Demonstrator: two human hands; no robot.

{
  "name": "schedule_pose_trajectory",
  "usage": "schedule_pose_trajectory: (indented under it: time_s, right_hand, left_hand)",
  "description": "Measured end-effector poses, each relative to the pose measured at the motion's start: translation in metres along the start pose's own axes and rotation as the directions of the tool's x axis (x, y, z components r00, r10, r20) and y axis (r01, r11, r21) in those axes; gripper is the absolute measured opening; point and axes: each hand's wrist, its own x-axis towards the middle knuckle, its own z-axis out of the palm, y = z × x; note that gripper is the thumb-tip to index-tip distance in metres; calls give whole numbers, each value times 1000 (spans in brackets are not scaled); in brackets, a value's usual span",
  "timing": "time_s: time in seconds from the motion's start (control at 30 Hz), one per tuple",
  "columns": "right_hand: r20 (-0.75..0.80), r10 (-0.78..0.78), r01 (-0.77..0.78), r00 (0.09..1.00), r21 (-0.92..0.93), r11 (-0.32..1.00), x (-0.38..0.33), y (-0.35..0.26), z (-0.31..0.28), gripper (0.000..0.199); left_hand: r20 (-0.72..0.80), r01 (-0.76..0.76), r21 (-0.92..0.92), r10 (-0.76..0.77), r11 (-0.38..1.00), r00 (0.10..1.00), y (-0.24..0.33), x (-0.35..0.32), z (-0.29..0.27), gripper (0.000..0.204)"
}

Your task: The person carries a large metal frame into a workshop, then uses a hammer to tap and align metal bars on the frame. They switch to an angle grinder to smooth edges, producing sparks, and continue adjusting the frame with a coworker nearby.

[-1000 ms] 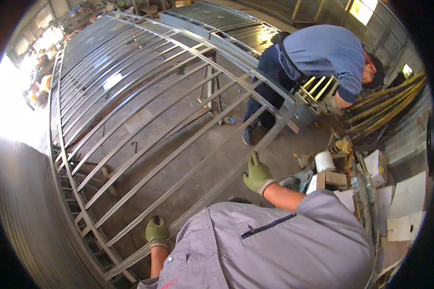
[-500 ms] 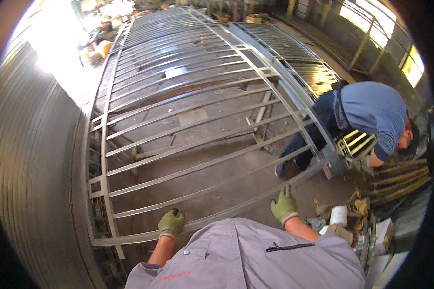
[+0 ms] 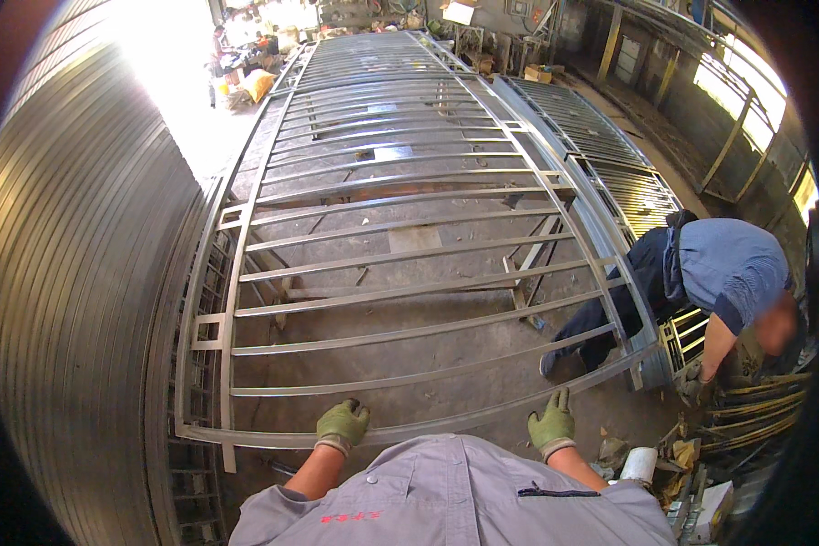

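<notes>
Change noted against the frames from a second and half a second back: the view has swung round until the long steel gate frame (image 3: 400, 237) runs straight away from the worker, and both gloved hands, then spread and one lifted clear, now sit on its near bottom rail — my reading is that the worker has squared up to the frame and taken hold of its edge. Left to right: a curved wall of corrugated sheet metal (image 3: 73, 300) fills the left side; the left hand (image 3: 341, 425), in a green glove, is curled down over the near rail, fingers closed on it; the right hand (image 3: 552, 422), same glove, rests further along the same rail with fingers raised and partly open — grip not fully clear. The frame lies flat, propped above the concrete floor (image 3: 409, 350), directly ahead of both hands. Far right, a co-worker (image 3: 719, 273) in blue bends at the frame's corner, beside stacked gate panels (image 3: 628, 182).
</notes>
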Motion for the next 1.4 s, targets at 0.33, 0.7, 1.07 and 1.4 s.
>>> schedule_pose_trajectory:
  time_s: [0.33, 0.7, 1.07, 1.4]
  right_hand:
    - [39, 15, -13, 999, -54, 998, 6, -8, 0, 97]
    - [85, 22, -17, 996, -61, 998, 17, -26, -4, 97]
    - [26, -3, 4, 1000, -47, 999, 6, -9, -1, 96]
    - [60, 30, -31, 998, 14, 999, 8, 10, -9, 97]
  left_hand:
    - [10, 13, -10, -13, 1000, 1000, -1, 6, -3, 60]
    - [-73, 7, -43, -10, 999, 997, -10, 8, -2, 58]
    - [19, -22, -30, 23, 999, 1000, -10, 13, 5, 60]
    - [39, -12, -41, 14, 999, 999, 9, 2, 10, 61]
